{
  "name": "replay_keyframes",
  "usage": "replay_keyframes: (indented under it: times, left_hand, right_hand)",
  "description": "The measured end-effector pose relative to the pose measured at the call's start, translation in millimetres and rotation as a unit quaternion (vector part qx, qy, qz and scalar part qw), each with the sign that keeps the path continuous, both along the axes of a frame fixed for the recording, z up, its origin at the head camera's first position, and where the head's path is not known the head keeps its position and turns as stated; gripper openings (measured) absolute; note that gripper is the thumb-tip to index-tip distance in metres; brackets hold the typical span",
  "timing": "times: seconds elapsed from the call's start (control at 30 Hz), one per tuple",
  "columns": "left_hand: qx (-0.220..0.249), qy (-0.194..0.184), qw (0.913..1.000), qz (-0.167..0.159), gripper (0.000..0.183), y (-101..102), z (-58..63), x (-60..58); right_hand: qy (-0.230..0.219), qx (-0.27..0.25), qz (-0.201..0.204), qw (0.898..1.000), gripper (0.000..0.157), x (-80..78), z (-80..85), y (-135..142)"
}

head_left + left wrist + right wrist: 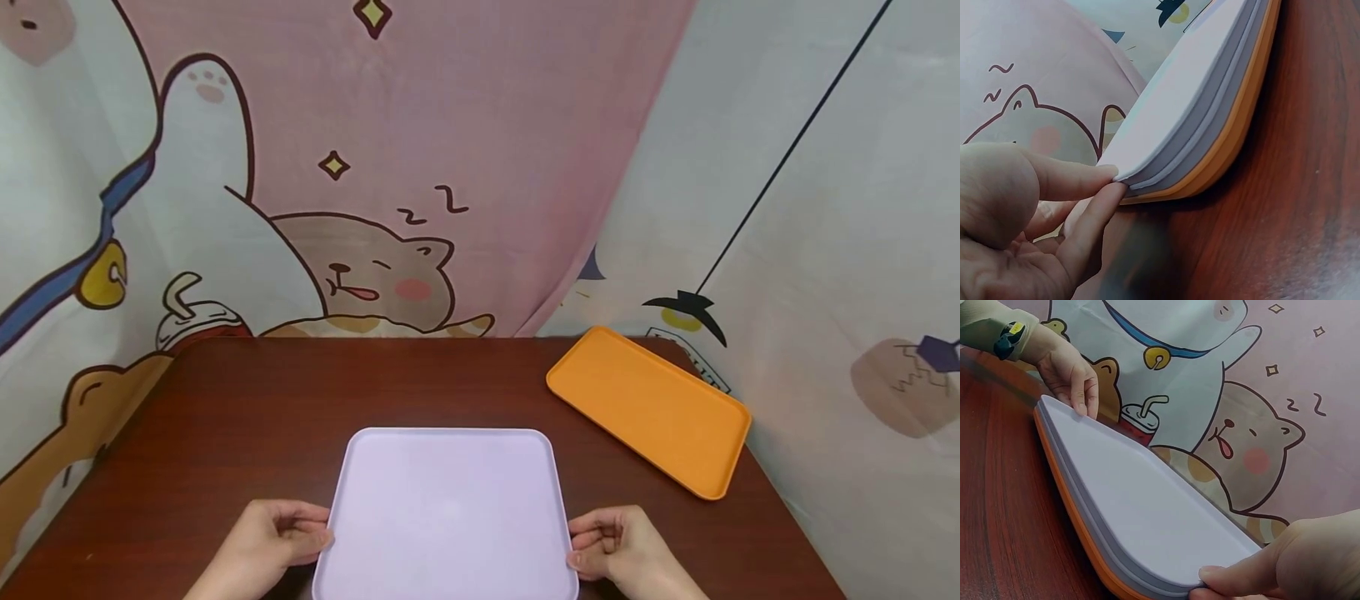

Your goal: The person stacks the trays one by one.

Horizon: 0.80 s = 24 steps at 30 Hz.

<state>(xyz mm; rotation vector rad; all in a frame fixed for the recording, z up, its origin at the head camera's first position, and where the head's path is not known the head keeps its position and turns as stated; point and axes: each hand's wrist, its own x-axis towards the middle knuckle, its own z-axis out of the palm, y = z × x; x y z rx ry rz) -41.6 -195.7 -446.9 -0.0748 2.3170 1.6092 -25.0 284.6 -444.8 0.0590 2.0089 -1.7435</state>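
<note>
Lavender tray (450, 508): one, placed at the near middle of the table (225, 417), between the hands. Left rim pinched by the left hand (270, 533), right rim by the right hand (626, 546); each thumb is set above, fingers below. Beneath it, a greyish tray (1207, 140) and a lower orange tray (1229, 147) are stacked. Far orange tray (652, 408): one, laid askew at the table's right edge. Cloth (480, 125): cartoon-printed, hung behind the table.
</note>
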Motion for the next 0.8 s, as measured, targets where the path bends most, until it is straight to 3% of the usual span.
replay_keyframes:
  times: [0.13, 0.3, 0.5, 0.63, 0.8]
  left_hand:
    - [0.026, 0.008, 0.9996, -0.005, 0.031, -3.3, 1.9, -6.3]
    - [0.043, 0.031, 0.9986, 0.008, 0.037, -1.0, 12.8, -19.4]
    - [0.042, 0.072, 0.9964, 0.015, 0.044, 18.4, 27.6, -45.2]
    - [0.058, 0.095, 0.9937, -0.017, 0.044, 36.4, 37.9, -66.0]
    - [0.070, 0.093, 0.9909, -0.067, 0.038, 57.5, 44.4, -93.8]
  right_hand:
    - [-0.009, -0.002, 0.005, 1.000, 0.033, 0.4, 2.5, 3.0]
    - [-0.012, 0.001, -0.006, 1.000, 0.037, -0.2, 6.8, 9.0]
    - [-0.002, -0.020, -0.040, 0.999, 0.042, -1.3, 11.3, 21.8]
    - [-0.008, -0.044, -0.070, 0.997, 0.046, -2.1, 16.1, 32.4]
    - [-0.015, -0.071, -0.102, 0.992, 0.051, -3.3, 23.2, 47.0]
